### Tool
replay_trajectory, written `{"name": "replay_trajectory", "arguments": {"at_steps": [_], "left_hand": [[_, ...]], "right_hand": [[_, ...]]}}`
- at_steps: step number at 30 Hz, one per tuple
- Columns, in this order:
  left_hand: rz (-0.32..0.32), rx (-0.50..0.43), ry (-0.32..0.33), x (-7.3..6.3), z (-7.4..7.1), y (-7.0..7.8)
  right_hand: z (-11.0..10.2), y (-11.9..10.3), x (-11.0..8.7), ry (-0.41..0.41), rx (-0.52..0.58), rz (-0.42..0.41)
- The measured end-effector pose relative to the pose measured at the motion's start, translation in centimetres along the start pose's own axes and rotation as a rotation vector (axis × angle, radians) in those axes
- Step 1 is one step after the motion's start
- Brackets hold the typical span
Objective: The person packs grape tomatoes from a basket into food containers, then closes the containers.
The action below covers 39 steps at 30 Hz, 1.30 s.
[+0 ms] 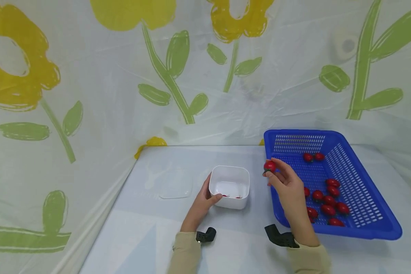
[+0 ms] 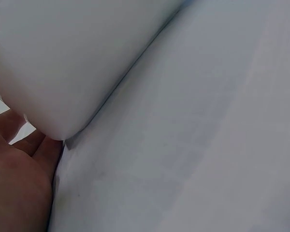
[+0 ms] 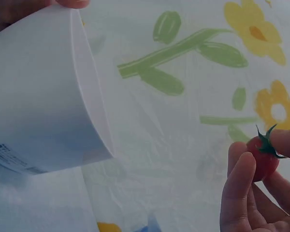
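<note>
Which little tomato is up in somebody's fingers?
The tomato pinched in the right hand, with its green leafy top showing. No hand holds the tomatoes lying in the blue basket.

The pale tabletop (image 1: 239, 238) bore a white box (image 1: 230, 203), a clear lid (image 1: 176, 185) at its nine o'clock, a blue basket (image 1: 357, 188) at three.

Red tomato (image 3: 264, 165), green calyx (image 3: 266, 142), pinched by right hand (image 3: 240, 198), white container (image 3: 41, 92), small dark print (image 3: 8, 157), left hand (image 3: 25, 7) touching it, flowered sheet (image 3: 150, 118) behind
</note>
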State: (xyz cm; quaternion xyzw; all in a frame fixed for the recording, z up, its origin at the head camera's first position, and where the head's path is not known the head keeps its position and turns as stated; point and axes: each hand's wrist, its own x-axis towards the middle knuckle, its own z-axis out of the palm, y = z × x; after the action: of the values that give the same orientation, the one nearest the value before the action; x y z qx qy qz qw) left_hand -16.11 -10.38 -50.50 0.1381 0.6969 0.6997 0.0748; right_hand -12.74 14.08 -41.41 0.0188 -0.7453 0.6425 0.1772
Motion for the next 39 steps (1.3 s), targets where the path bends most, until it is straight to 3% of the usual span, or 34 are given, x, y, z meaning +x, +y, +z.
{"name": "replay_trajectory", "arguments": {"at_steps": [6,12,14,18,23,29,39], "left_hand": [[0.013,0.014,-0.003,0.1,0.1,0.2],[0.02,0.004,-0.012,0.1,0.0,0.3],[0.012,0.011,-0.007,0.1,0.0,0.4],[-0.014,0.029,0.008,0.0,0.1,0.5],[-0.032,0.043,0.015,-0.1,0.1,0.5],[-0.021,0.026,0.008,-0.1,0.1,0.4],[-0.011,0.033,0.0,-0.1,0.2,0.2]], "right_hand": [[1.4,1.2,0.0,0.003,-0.126,0.009],[2.4,6.8,1.3,0.009,-0.201,-0.094],[2.7,7.2,1.3,-0.007,-0.207,-0.14],[3.4,4.5,0.4,-0.035,-0.27,-0.194],[3.8,1.4,-0.7,-0.09,-0.344,-0.171],[4.3,1.3,-0.9,-0.171,-0.43,-0.139],[5.8,1.8,-1.7,-0.187,-0.585,-0.117]]}}
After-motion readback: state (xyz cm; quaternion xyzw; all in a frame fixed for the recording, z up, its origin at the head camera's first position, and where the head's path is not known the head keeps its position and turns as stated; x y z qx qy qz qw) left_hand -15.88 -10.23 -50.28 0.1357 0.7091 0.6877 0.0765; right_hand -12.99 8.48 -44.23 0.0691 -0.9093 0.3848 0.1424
